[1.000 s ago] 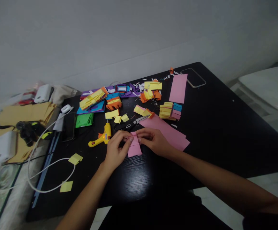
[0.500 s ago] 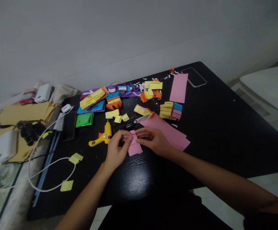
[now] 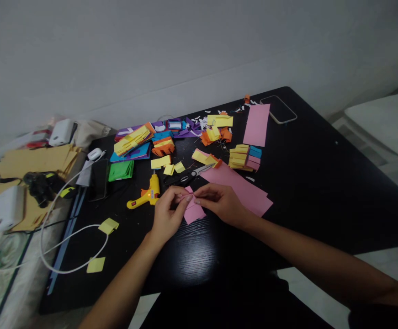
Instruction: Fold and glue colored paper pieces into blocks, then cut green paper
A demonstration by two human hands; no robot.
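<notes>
A small piece of pink paper (image 3: 194, 213) is held between my two hands above the black table, with a crease or fold across its upper part. My left hand (image 3: 168, 210) pinches its left side between thumb and fingers. From the right, the thumb and fingertips of my right hand (image 3: 219, 201) close on its upper right edge. Larger pink sheets (image 3: 243, 189) lie just beyond my right hand. Scissors (image 3: 199, 172) rest partly open behind the hands. To the left of my left hand lies a yellow glue gun (image 3: 147, 194).
Folded yellow strips (image 3: 133, 140), a green paper stack (image 3: 121, 170) and paper scraps line the back. A pink sheet (image 3: 257, 124) lies beside a phone (image 3: 279, 109) at back right. A white cable (image 3: 44, 256) loops across the left side, near yellow paper pieces (image 3: 96, 265).
The small pink paper has turned slightly, its lower end shifting a little right. Its upper part is now more covered by my fingertips. Both hands stay nearly in place, still gripping it.
</notes>
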